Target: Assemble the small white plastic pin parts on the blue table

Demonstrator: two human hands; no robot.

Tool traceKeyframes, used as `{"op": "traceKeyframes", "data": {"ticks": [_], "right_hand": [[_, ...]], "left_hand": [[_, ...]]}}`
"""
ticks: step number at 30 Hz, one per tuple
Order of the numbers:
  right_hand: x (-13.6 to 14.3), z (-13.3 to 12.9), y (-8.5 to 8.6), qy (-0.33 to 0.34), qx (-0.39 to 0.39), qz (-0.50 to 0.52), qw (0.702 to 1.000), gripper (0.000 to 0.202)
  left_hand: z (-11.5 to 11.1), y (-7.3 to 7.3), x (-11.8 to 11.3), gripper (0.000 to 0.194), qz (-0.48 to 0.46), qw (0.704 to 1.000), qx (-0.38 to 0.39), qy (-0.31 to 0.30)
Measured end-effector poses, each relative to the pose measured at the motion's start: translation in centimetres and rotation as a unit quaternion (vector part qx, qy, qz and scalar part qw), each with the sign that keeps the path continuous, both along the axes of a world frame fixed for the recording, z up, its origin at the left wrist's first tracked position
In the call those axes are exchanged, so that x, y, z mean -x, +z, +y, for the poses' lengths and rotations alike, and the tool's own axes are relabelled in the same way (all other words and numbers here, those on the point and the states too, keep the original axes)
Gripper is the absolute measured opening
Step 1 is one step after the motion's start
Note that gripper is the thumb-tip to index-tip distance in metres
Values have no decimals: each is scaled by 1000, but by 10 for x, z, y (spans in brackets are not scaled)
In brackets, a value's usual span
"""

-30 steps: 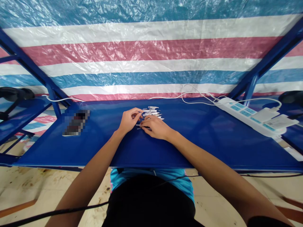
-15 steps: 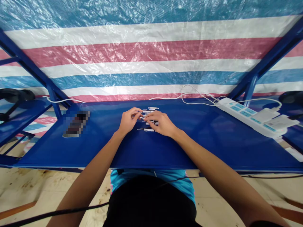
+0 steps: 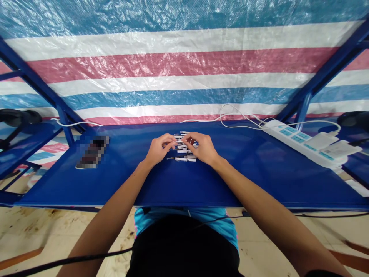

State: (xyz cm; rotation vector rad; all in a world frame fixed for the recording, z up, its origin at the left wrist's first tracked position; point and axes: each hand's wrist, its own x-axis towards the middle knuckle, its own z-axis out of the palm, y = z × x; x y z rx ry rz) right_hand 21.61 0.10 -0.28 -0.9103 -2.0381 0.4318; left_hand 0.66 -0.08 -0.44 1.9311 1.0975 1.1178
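Several small white, pen-like pieces (image 3: 181,159) lie in a loose column at the middle of the blue table (image 3: 178,184). On the left of them, my left hand (image 3: 160,148) has its thumb and fingers pinched; what is between the fingertips is too small to name. My right hand (image 3: 202,147) curves over the right side of the pieces, its thumb and index finger pinched close to the left fingertips. A thin light piece seems to lie between the two hands, but which hand grips it is unclear.
A blurred-out phone-like object (image 3: 92,152) lies on the table's left. At the right is a white power strip (image 3: 302,143) with chargers and white cables (image 3: 245,126). Blue metal posts (image 3: 305,104) and a striped plastic sheet (image 3: 184,63) stand behind.
My right hand has shifted slightly right, uncovering more of the pieces. My left hand has moved a little to the right, its fingers still pinched.
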Motion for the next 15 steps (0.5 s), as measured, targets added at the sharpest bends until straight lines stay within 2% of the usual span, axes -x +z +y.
{"op": "traceKeyframes", "data": {"ticks": [6, 15], "right_hand": [[0, -1, 1, -4, 17, -4, 1000, 20], [-1, 2, -2, 20, -10, 23, 999, 17]], "left_hand": [[-2, 1, -1, 25, -5, 1000, 10, -29], [-3, 0, -2, 23, -6, 999, 2, -41]]}}
